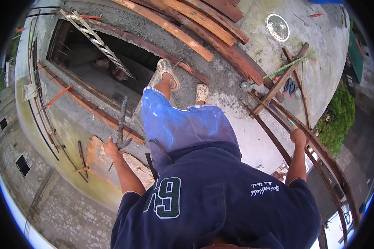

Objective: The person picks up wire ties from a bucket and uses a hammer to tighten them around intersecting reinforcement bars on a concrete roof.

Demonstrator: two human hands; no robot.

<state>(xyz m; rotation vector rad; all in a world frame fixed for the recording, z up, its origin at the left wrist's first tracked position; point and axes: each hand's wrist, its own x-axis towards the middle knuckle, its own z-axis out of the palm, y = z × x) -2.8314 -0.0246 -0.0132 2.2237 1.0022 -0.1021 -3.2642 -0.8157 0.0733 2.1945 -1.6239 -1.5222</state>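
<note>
On the left, my left hand (pixel 111 147) is closed around the lower end of a dark claw hammer-like tool (pixel 122 120). Its long ribbed shaft points away from me, and a curved claw shows beside my fingers. My right hand (pixel 298 137) is out to the right next to the wooden rails, its fingers curled. A small item with a pale, teal-tinted tip (pixel 291 122) sticks out from it, too small to name. Between my hands are my blue shorts and my feet in clogs, standing on rough concrete beside a rectangular opening (pixel 133 54).
A metal ladder (pixel 96 39) leans in the opening, whose edges carry boards. Long planks (pixel 187 27) lie ahead. Crossed timbers (pixel 278 83), a green pole (pixel 289 65) and wooden rails (pixel 328 159) stand at the right edge, above a drop. A round white-rimmed basin (pixel 277 28) lies beyond.
</note>
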